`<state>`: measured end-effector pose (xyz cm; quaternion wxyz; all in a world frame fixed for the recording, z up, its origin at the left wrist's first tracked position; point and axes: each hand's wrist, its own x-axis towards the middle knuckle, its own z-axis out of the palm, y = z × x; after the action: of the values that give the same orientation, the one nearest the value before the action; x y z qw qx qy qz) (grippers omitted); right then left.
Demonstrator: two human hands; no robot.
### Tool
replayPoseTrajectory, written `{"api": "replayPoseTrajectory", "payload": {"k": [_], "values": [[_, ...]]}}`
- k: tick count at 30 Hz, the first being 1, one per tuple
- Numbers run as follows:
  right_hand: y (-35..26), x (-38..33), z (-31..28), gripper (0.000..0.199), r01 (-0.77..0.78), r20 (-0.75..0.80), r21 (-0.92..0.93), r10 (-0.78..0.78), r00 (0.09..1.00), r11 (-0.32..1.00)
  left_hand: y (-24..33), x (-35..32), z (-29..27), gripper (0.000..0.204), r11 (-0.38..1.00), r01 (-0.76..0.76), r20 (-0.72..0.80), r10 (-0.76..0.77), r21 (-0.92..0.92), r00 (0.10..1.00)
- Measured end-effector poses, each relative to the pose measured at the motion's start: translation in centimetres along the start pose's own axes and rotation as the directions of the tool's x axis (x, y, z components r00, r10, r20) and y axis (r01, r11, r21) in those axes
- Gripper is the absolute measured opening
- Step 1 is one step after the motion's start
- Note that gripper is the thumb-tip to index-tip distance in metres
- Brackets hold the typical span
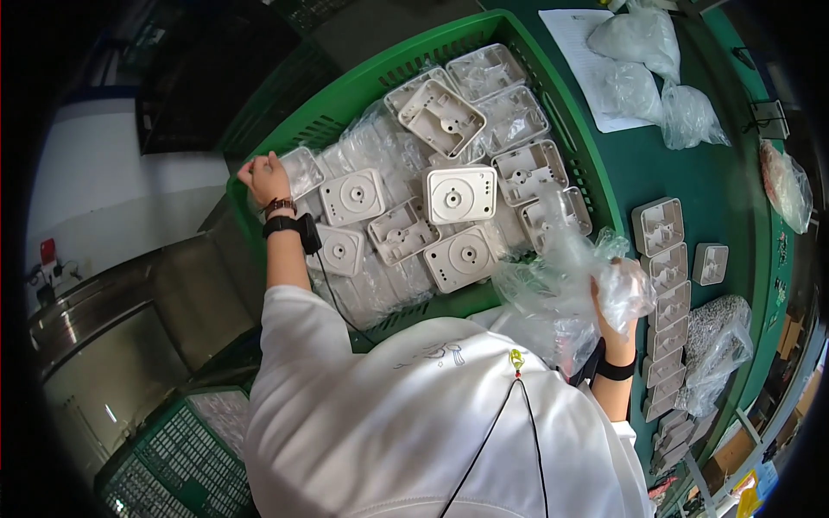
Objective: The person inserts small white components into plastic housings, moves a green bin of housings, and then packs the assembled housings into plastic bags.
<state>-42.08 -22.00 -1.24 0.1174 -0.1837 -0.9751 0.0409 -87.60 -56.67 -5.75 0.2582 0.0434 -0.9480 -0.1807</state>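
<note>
A green crate holds many white plastic housings, some bare and some in clear bags. At its left rim is my left hand, its fingers curled. It is beside a bagged housing; what it grips, if anything, is hidden. To the right of the crate, my right hand is closed on a bunch of clear plastic bags, which trail over the crate's near right corner. Among the bare pieces, one white housing lies flat side up near the middle, and an open-backed housing rests tilted farther back.
On the green table at right stand a row of white housings and a single small housing. A bag of small grey parts lies beside them. Farther back are a paper sheet and filled clear bags. Another green crate sits lower left.
</note>
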Motion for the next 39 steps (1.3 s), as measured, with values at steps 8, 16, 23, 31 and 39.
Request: {"api": "replayPoseTrajectory", "payload": {"k": [8, 16, 23, 31, 39], "values": [[-2.0, 1.4, -1.0, 0.031, -0.126, 0.191, 0.499, 0.033, 0.981, 0.857, -0.7, 0.9, -2.8, 0.014, 0.999, -0.036, -0.046, 0.035, -0.035, 0.998], [-3.1, 2.5, -1.4, 0.027, -0.151, 0.168, 0.498, 0.077, 0.983, 0.854, 0.7, -4.1, 2.4, 0.023, 0.860, -0.503, 0.569, 0.372, 0.087, 0.733], [-3.4, 3.3, -3.0, 0.026, -0.240, 0.239, 0.540, 0.126, 0.963, 0.807, 1.6, -2.5, 1.0, 0.021, 0.674, -0.722, 0.782, 0.361, 0.157, 0.508], [-3.0, 4.0, -2.4, 0.041, -0.325, 0.172, 0.678, 0.287, 0.942, 0.660, 8.2, -2.8, -1.9, 0.012, 0.781, -0.611, 0.438, 0.597, -0.126, 0.672], [-6.9, 8.1, -3.0, 0.046, -0.151, 0.111, 0.943, 0.150, 0.982, 0.297, 23.1, -14.6, -14.9, 0.005, 0.272, 0.295, 0.326, 0.933, -0.916, 0.154]]}}
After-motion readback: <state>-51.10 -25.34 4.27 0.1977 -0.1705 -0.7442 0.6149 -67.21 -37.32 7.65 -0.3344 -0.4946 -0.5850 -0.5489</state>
